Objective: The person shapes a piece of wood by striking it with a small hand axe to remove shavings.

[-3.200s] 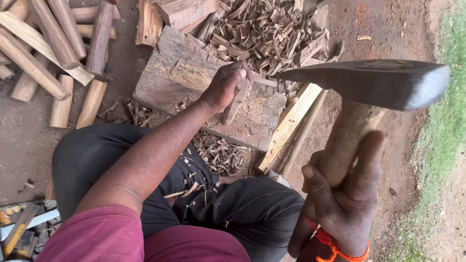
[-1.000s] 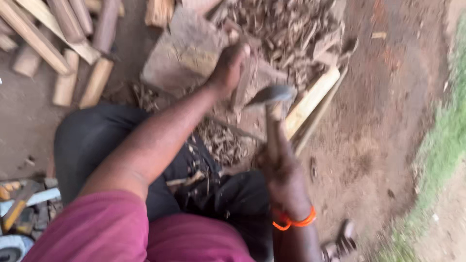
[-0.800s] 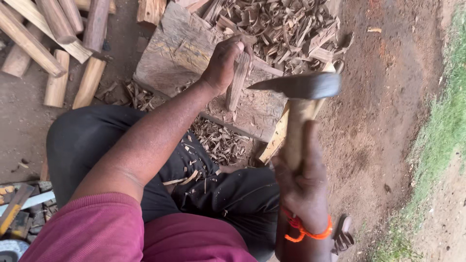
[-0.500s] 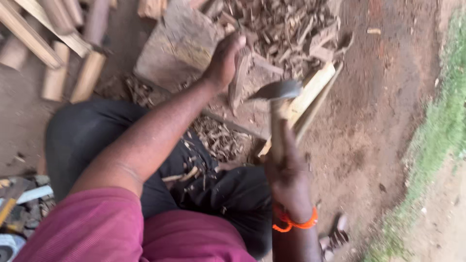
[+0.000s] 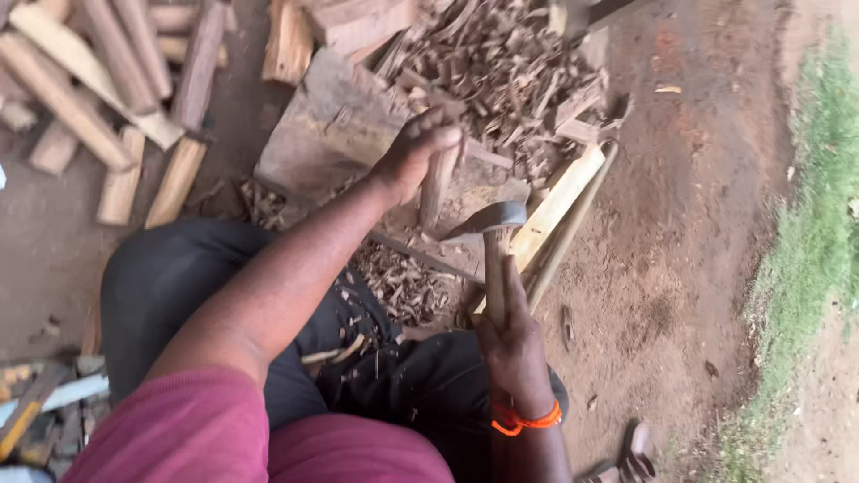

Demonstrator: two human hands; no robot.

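My left hand grips the top of a short wooden stick that stands upright on a flat wooden chopping block. My right hand, with an orange band at the wrist, is closed round the wooden handle of a hatchet. The hatchet's metal head sits low against the right side of the stick, just under my left hand.
Split wood pieces lie at the top left. Wood chips are heaped behind the block and more lie in front of it. Pale planks lean to the right. Bare earth and grass lie further right. Tools rest at lower left.
The hatchet was raised high, then came down in repeated chops against the stick. Now its head is down beside the stick. My left hand has kept hold of the stick throughout.
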